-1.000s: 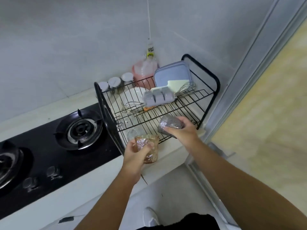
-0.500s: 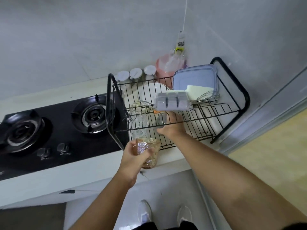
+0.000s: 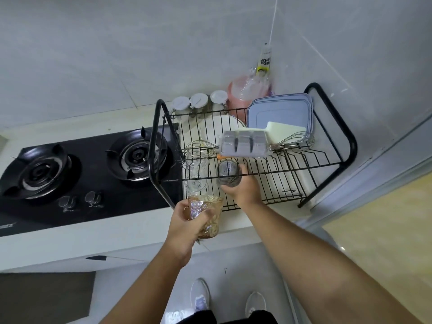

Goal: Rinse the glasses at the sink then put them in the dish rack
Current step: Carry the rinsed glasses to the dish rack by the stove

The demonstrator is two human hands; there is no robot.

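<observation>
My left hand [image 3: 187, 224] grips an amber textured glass [image 3: 207, 215] just in front of the black wire dish rack [image 3: 327, 164], over the counter edge. My right hand [image 3: 243, 187] holds a grey-tinted glass [image 3: 228, 174], bottom up, under the rack's upper shelf on its lower level. Two clear glasses [image 3: 196, 174] stand upside down on that lower level, just left of the grey one.
The rack's upper shelf carries whisks [image 3: 198, 148], a grey ice tray [image 3: 243, 143], a pale board and blue lids [image 3: 280, 111]. A black gas hob [image 3: 86, 169] lies to the left. Spice jars [image 3: 198, 101] and a pink container stand by the wall.
My right hand has carried the grey glass from in front of the rack into its lower level, beside the clear glasses. The left hand still holds the amber glass. The view has shifted right.
</observation>
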